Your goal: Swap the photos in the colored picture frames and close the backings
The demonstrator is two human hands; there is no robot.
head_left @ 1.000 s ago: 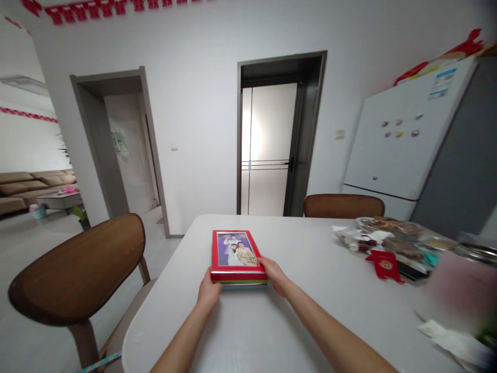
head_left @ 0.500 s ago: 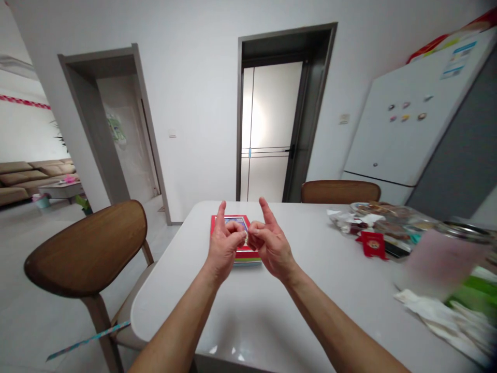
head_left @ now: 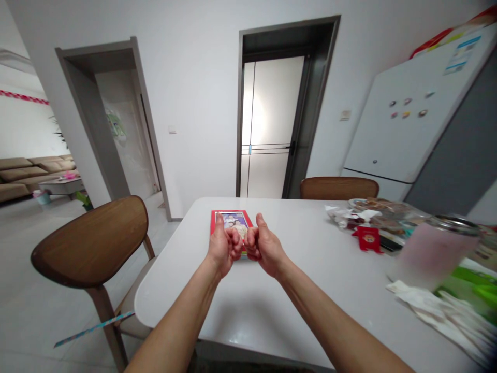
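From where I'm standing, I see a red-bordered rectangular picture piece with a glossy front [head_left: 232, 221] lying flat, face up, on the white tabletop [head_left: 310, 274], towards the far edge. Its red border surrounds a thin pale inner edge and a colour photo with a purple background, showing people in light clothing. There's some thickness below the face, with a bit of green along the near side. The left hand [head_left: 225, 246] and right hand [head_left: 265, 246] hide its near corners from view, so I can't tell what those look like.
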